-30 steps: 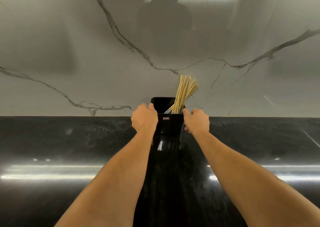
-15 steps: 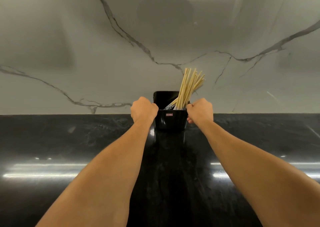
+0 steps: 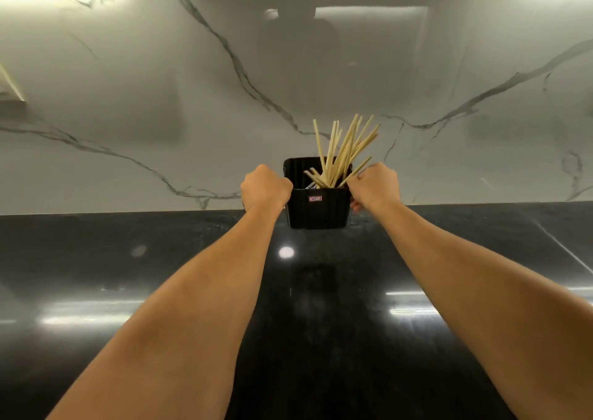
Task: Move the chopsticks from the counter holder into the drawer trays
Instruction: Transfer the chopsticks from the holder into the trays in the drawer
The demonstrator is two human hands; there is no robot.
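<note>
A black square holder (image 3: pixel 316 209) with a small red label is held above the dark counter, near the marble wall. Several pale wooden chopsticks (image 3: pixel 343 150) stand in it, fanned out and leaning right. My left hand (image 3: pixel 264 190) grips the holder's left side with curled fingers. My right hand (image 3: pixel 373 185) grips its right side, and one chopstick lies against its fingers. No drawer or tray is in view.
The glossy black counter (image 3: pixel 160 275) stretches wide to both sides and toward me, with light reflections on it. A white marble backsplash (image 3: pixel 160 98) with grey veins rises behind the holder.
Both hands closed on the holder's sides and raised it off the counter toward me. The chopsticks have spread apart inside it.
</note>
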